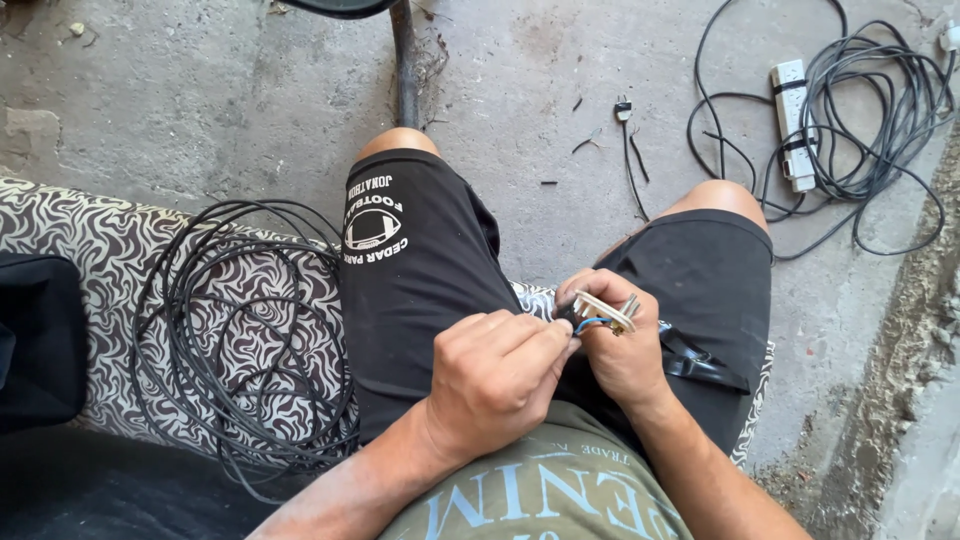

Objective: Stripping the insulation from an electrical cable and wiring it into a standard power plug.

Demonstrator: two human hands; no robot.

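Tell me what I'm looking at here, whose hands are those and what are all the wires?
This picture comes from a camera worn on a person's head, looking down at their own lap. They sit on a patterned cushion in black shorts, with a concrete floor below. There is no machine, just two bare hands. The right hand holds a small pale plug part with metal pins and thin coloured wires coming out. The left hand pinches those wires with its fingers. Beside the person, on the cushion, lies a coil of black cable. On the floor farther away sits a white power strip in a tangle of dark cable, and a little loose wire piece.
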